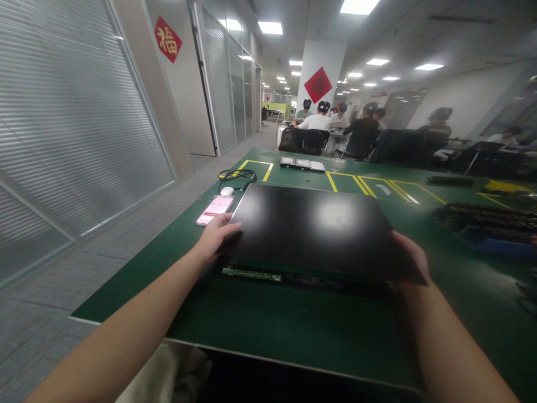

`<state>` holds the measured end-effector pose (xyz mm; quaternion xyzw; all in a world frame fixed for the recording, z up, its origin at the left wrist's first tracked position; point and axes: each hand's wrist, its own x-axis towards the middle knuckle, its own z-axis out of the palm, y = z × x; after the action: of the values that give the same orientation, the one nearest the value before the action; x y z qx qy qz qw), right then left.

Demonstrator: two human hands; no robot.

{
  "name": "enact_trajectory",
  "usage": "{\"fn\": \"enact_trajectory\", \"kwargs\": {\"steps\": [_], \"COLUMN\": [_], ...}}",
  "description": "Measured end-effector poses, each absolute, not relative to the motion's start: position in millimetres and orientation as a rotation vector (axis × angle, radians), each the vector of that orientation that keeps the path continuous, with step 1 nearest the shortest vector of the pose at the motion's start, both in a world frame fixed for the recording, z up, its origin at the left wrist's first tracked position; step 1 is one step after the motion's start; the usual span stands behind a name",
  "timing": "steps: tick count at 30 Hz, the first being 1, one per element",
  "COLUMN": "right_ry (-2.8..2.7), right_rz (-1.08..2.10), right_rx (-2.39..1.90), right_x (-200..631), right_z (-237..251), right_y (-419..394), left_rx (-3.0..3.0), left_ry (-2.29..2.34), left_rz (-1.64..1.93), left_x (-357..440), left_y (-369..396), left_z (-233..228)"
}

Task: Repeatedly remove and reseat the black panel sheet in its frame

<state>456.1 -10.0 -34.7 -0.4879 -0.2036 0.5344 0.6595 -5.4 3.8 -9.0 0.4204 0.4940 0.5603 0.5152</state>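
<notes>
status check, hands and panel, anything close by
Left hand and right hand grip the black panel by its side edges. Near edge lifted above a circuit strip. Phone beside left hand.

The near strip of the green table (268,330) lies bare and passable. The black panel (310,226) fills the centre, a circuit strip (251,273) exposed under its near edge. On the left, a phone (215,210), mouse (227,191) and coiled cable (237,175) narrow the passage. On the right, dark stacked parts (486,218) block the way.
</notes>
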Motion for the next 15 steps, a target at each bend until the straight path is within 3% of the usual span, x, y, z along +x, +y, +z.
{"fn": "enact_trajectory", "kwargs": {"steps": [3,8,15], "right_ry": [-0.412,-0.395,-0.214], "right_rz": [1.229,0.915,0.748], "right_rx": [-1.194,-1.194,-1.146], "right_x": [462,467,454], "right_z": [-35,-23,-3], "right_y": [-12,-16,-17], "left_rx": [0.957,1.050,1.439], "left_ry": [1.191,1.165,1.345], "left_rz": [1.320,1.302,1.303], "left_x": [-7,-6,-10], "left_y": [3,5,12], "left_z": [-10,-12,-20]}}
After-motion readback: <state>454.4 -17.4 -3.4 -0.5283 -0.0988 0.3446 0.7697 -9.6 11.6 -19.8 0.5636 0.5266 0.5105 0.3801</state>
